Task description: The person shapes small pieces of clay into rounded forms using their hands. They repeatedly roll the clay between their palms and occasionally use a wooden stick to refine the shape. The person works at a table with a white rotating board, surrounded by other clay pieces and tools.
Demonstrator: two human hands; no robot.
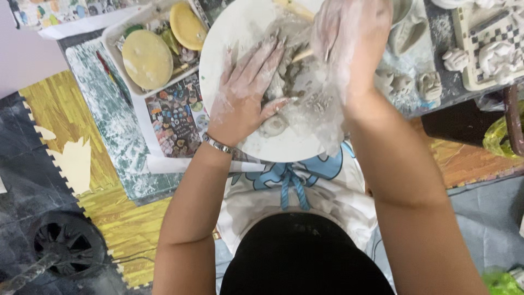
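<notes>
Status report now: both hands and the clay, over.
Left hand flat on grey clay lump. Right hand blurred, over it, wooden stick beneath. White round board underneath.

Wet grey clay (289, 82) – rough; white board (229, 33) smooth, matt; metal bracelet (217, 145) glossy.

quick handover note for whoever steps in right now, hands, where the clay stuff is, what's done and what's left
Left hand: open, slip-coated, fingers pressed flat on the grey clay lump.
Right hand: slip-coated, curled over the lump's right side; a wooden stick shows under it, grip unclear.
The lump sits on the round white board; a small clay ring lies near its front edge.
Done: the lump is wet and roughly massed.
Left: no clear form yet.
</notes>
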